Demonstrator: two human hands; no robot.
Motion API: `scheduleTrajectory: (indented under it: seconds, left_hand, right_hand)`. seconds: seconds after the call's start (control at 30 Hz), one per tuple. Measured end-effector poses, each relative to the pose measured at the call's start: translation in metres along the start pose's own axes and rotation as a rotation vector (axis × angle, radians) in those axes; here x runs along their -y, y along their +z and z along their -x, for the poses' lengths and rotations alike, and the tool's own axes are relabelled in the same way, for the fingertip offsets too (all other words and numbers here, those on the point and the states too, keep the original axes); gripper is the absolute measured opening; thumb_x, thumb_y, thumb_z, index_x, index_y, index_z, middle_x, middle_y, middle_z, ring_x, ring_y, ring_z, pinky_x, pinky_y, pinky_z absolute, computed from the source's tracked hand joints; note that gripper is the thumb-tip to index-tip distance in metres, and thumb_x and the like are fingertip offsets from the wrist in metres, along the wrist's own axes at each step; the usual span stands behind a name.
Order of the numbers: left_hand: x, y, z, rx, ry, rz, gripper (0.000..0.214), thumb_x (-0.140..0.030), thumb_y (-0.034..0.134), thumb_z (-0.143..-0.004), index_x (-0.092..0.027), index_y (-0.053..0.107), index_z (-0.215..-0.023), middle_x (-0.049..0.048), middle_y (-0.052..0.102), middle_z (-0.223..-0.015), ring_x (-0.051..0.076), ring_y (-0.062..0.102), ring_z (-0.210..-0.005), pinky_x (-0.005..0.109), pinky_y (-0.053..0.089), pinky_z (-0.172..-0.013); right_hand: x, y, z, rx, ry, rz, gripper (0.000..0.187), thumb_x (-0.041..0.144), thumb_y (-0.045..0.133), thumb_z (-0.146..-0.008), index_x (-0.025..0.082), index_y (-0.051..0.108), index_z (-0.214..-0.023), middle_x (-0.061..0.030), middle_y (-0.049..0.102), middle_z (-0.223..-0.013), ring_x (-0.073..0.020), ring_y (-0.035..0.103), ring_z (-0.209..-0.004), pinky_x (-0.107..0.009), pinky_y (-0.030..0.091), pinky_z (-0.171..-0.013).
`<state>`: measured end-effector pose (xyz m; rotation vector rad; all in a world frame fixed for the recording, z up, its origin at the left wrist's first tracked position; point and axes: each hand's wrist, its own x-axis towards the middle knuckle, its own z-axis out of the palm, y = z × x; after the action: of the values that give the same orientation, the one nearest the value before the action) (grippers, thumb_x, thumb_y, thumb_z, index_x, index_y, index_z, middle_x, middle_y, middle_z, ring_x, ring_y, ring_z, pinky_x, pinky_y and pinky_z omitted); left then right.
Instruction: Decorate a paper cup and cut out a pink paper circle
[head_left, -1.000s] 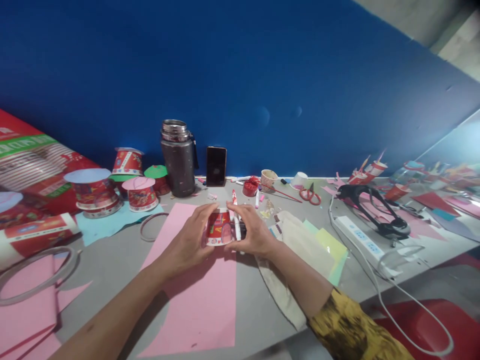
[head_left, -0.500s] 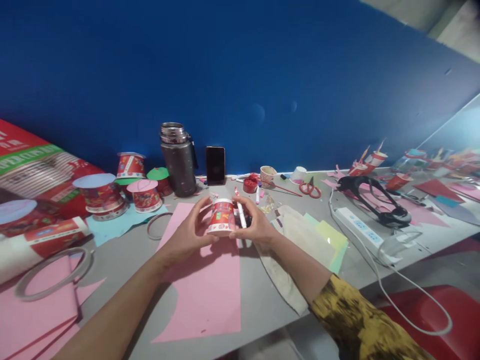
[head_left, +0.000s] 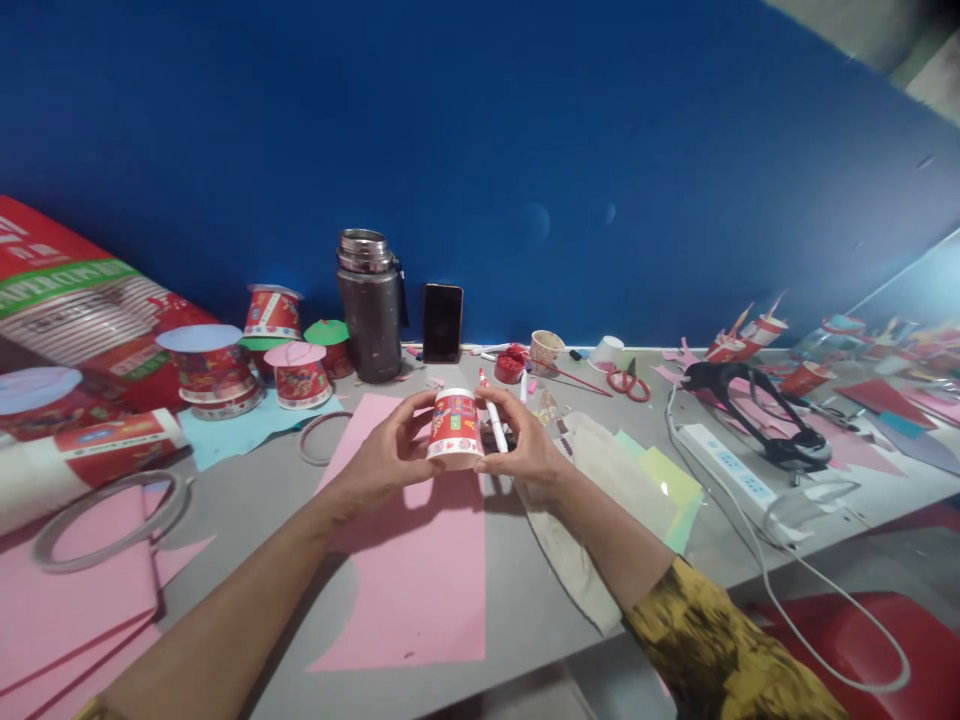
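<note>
A red patterned paper cup (head_left: 454, 428) is held upside down just above a pink paper sheet (head_left: 420, 560) on the grey table (head_left: 247, 500). My left hand (head_left: 386, 455) grips its left side with curled fingers. On the cup's right side is my right hand (head_left: 525, 445), which also pinches a white marker with a red cap (head_left: 493, 412) between its fingers. The marker points up and away from me.
Behind stand a steel flask (head_left: 369, 305), a dark phone (head_left: 442, 321) and several capped red cups (head_left: 300, 373). Red scissors (head_left: 626, 378), a power strip (head_left: 731, 472) with its cable and black headgear (head_left: 757, 405) lie right. Tape rings (head_left: 105, 520) and pink sheets lie left.
Both hands have lifted the cup slightly off the pink sheet and turned it from lying sideways to rim down. The camera view has shifted a little.
</note>
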<state>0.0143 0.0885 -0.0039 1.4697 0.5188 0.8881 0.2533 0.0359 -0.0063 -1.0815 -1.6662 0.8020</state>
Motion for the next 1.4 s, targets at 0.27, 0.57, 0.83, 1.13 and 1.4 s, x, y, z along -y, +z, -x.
scheduleTrajectory:
  seconds: [0.27,0.57,0.83,1.13,1.4]
  left_hand:
    - [-0.001,0.009,0.007,-0.134,0.143,-0.37,0.079,-0.017,0.075,-0.071,-0.028,0.045,-0.144,0.0128,0.045,-0.156,0.035,0.048,-0.146,0.055,0.048,-0.116]
    - [0.001,0.004,0.004,-0.214,0.247,-0.601,0.081,-0.013,0.068,-0.071,-0.029,0.04,-0.146,0.0112,0.044,-0.151,0.032,0.051,-0.141,0.056,0.049,-0.115]
    - [0.001,-0.001,0.004,-0.243,0.365,-0.848,0.083,-0.011,0.067,-0.073,-0.03,0.039,-0.149,0.0113,0.044,-0.147,0.034,0.047,-0.14,0.058,0.049,-0.114]
    - [0.005,-0.003,0.001,-0.326,0.411,-1.019,0.08,-0.03,0.082,-0.077,-0.029,0.042,-0.147,0.0131,0.046,-0.137,0.038,0.047,-0.135,0.059,0.043,-0.116]
    - [0.003,-0.003,0.003,-0.356,0.362,-1.123,0.081,-0.036,0.083,-0.079,-0.025,0.043,-0.149,0.0152,0.045,-0.135,0.041,0.048,-0.132,0.061,0.042,-0.115]
  right_hand:
    - [0.005,0.002,0.003,-0.036,-0.183,0.335,0.085,0.047,0.087,-0.077,0.025,0.051,-0.151,-0.0149,0.06,-0.146,-0.0345,0.057,-0.134,-0.053,0.047,-0.112]
    - [0.005,0.007,0.004,-0.149,-0.418,0.377,0.086,0.05,0.084,-0.084,0.027,0.043,-0.155,-0.0153,0.062,-0.146,-0.0332,0.059,-0.132,-0.053,0.051,-0.11]
    - [0.02,0.01,0.009,-0.296,-0.458,0.518,0.029,0.021,0.064,-0.101,0.027,0.062,-0.129,-0.0068,0.078,-0.114,-0.0251,0.067,-0.102,-0.041,0.056,-0.089]
    - [0.013,0.009,0.006,-0.214,-0.249,0.555,0.033,0.021,0.062,-0.096,0.026,0.064,-0.128,-0.0086,0.078,-0.116,-0.0286,0.067,-0.107,-0.046,0.054,-0.097]
    - [0.007,0.018,0.01,-0.137,-0.271,0.522,0.026,0.021,0.062,-0.096,0.024,0.068,-0.122,-0.0089,0.077,-0.103,-0.0257,0.068,-0.094,-0.04,0.056,-0.085]
